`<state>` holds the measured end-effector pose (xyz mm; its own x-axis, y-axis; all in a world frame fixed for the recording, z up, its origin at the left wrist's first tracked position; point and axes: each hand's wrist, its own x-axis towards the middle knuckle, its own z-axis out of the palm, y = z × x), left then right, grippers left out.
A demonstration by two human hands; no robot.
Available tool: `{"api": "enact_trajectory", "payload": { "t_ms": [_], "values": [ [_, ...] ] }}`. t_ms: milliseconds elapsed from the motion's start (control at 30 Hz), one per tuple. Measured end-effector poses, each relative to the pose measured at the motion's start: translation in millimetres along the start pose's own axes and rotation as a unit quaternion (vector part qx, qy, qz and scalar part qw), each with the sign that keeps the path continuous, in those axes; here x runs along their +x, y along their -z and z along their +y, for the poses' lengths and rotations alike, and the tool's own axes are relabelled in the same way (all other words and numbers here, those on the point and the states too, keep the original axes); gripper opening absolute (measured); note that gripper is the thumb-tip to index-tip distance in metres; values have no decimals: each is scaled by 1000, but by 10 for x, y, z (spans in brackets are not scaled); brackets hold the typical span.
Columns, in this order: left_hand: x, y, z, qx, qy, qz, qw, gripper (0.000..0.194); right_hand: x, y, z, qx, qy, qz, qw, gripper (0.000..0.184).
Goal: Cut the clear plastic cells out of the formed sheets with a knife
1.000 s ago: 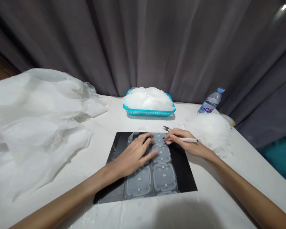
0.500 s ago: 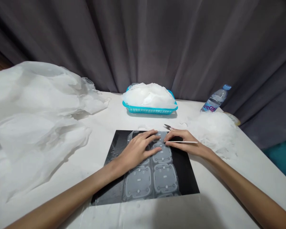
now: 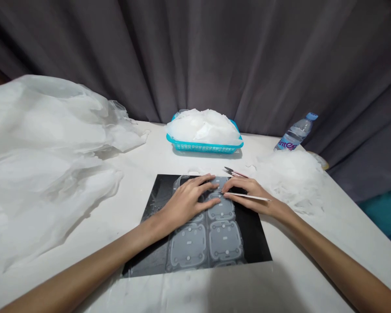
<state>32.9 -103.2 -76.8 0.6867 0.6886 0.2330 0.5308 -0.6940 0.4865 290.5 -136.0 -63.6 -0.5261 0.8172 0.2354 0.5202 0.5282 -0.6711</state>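
Note:
A clear plastic sheet of moulded square shapes (image 3: pixel 211 239) lies on a black mat (image 3: pixel 250 234) in the middle of the white table (image 3: pixel 143 174). My left hand (image 3: pixel 189 200) rests flat on the sheet's upper part, fingers spread. My right hand (image 3: pixel 250 193) pinches a thin white stick-like tool (image 3: pixel 250 197), its tip touching the sheet beside my left fingertips.
Small snips (image 3: pixel 233 172) lie just beyond the mat. A turquoise basket (image 3: pixel 203 148) heaped with white pieces stands at the back. A pile of white scraps (image 3: pixel 286 174) and a water bottle (image 3: pixel 295 137) are at the right. Crumpled clear plastic (image 3: pixel 48 152) fills the left side.
My hands stay on the sheet; the right hand and the tool have crept slightly left towards my left fingertips. The view has shifted a little.

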Motion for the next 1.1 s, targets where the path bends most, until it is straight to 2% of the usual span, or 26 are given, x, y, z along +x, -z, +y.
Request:
{"api": "enact_trajectory", "payload": {
  "t_ms": [133, 367, 633, 767, 833, 933, 1000, 1067, 1100],
  "values": [
    [4, 1, 0, 4, -4, 2, 1000, 43, 0, -30, -27, -40, 18, -3, 999, 8],
    [0, -29, -22, -6, 1, -4, 1000, 44, -63, -24, -81, -147, 91, 4, 985, 12],
    [5, -15, -14, -19, 12, -20, 1000, 44, -76, -152, -34, -170, 125, 61, 975, 9],
    [-7, 2, -4, -26, 20, -24, 999, 44, -59, -171, -31, -186, 133, 42, 973, 12],
    [-13, 6, 1, -35, 23, -24, 999, 49, -74, -203, -48, -195, 130, 37, 971, 13],
    [-13, 2, 1, -49, 39, -21, 998, 69, -61, -263, -93, -200, 129, 48, 970, 17],
    [-7, -6, -7, -55, 48, -21, 997, 79, 6, -243, -96, -155, 97, 95, 979, 16],
    [0, -13, -21, -58, 51, -27, 997, 84, 116, -122, -42, -77, 15, 202, 976, 12],
    [3, -16, -30, -57, 53, -30, 997, 86, 177, -22, 6, -39, -40, 265, 963, 10]
  ]
}}
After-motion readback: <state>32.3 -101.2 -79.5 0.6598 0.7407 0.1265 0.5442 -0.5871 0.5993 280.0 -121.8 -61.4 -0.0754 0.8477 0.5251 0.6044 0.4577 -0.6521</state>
